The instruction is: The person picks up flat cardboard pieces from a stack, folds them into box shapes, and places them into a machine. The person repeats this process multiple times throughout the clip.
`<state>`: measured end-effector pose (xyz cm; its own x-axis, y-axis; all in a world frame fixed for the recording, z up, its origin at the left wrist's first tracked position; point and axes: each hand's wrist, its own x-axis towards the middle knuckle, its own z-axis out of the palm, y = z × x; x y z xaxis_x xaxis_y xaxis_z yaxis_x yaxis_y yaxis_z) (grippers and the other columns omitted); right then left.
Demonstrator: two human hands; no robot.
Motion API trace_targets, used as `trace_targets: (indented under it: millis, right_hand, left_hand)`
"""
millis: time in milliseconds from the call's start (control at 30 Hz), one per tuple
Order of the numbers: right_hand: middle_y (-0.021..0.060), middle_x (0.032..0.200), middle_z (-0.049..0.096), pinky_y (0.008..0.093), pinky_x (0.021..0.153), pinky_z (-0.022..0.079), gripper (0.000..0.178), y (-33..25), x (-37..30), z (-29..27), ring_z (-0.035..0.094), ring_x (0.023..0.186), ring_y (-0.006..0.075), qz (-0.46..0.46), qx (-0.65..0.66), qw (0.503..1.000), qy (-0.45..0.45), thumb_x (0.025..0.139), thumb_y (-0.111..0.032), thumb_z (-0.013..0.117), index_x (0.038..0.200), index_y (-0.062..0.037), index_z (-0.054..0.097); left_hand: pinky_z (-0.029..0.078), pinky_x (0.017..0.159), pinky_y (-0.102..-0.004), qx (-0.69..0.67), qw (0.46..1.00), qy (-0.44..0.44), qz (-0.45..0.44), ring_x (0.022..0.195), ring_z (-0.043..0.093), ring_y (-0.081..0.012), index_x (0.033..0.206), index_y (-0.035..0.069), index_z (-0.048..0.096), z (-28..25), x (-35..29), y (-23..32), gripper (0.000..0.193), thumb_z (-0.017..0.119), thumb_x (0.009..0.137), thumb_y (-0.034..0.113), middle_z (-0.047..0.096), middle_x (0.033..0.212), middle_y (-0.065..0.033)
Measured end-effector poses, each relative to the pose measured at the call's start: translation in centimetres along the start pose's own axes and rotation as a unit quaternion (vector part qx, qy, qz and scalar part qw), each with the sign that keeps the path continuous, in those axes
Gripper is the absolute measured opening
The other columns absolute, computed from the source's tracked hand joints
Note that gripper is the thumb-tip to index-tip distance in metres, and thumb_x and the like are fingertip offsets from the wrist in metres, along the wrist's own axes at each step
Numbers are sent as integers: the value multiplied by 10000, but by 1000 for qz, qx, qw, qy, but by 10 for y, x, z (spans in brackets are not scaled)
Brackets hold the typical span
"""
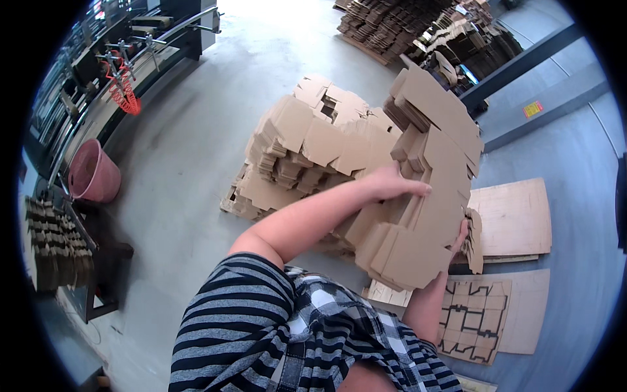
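Note:
Between my hands is a thick stack of die-cut cardboard sheets (424,189), brown and notched along the edges, tilted up in front of me. My left hand (395,183) grips its left edge, with the thumb lying over the top sheet and the fingers hidden beneath. On the right edge, my right hand (459,240) is closed round the stack, partly hidden behind it. Just beyond and to the left rises a larger pile of similar cardboard blanks (320,134), stacked in uneven layers near the floor.
At the left stand a machine (85,104) with coiled red hoses and a pink bucket (95,171). Lower left is another cardboard stack (55,245). Wooden boards (513,219) and a die board (473,320) lie at the right. Far back are more cardboard piles (385,29) and a metal beam (522,65).

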<state>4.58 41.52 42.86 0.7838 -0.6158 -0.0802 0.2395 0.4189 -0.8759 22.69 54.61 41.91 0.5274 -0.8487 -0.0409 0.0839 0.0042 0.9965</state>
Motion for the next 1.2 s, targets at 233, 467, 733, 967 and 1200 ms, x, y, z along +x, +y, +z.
trace_targets:
  millis: [233, 467, 733, 967, 1200]
  right_hand:
    - [124, 1269, 484, 403, 934, 425, 646, 16, -38, 35, 492, 1134, 258, -32, 50, 996, 62, 911, -541, 281, 1311, -50, 409]
    - [133, 1270, 472, 411, 943, 415, 629, 67, -40, 30, 487, 1134, 269, -48, 158, 985, 51, 925, -512, 264, 1319, -36, 383]
    - [116, 1265, 476, 393, 962, 395, 618, 107, -19, 82, 480, 1137, 259, -116, 146, 974, 130, 920, -514, 299, 1312, -47, 398]
    - [110, 1249, 489, 398, 921, 432, 597, 151, 17, 129, 502, 1121, 265, -119, 149, 947, 257, 912, -515, 336, 1302, -69, 411]
    - [104, 1245, 507, 428, 923, 447, 611, 162, 35, 173, 522, 1121, 275, -98, 163, 943, 273, 905, -526, 338, 1319, -81, 402]
  left_hand:
    - [475, 852, -326, 31, 991, -119, -46, 1004, 585, -234, 1243, -124, 416, -24, -11, 23, 900, 728, 677, 503, 565, 1153, -199]
    - [489, 843, -325, 5, 965, -235, -115, 974, 611, -224, 1236, -93, 459, -54, 24, -15, 811, 694, 734, 498, 568, 1176, -176]
    - [452, 932, -342, -7, 907, -378, -187, 1114, 543, -205, 1304, 33, 461, -94, 76, -21, 712, 644, 796, 497, 530, 1268, -103]
    - [406, 974, -374, 45, 850, -460, -252, 1171, 500, -205, 1324, 106, 465, -152, 123, -13, 717, 621, 785, 552, 514, 1298, -79]
    - [378, 1001, -389, 30, 838, -490, -240, 1182, 485, -223, 1334, 87, 457, -191, 143, -17, 786, 588, 776, 626, 493, 1326, -98]
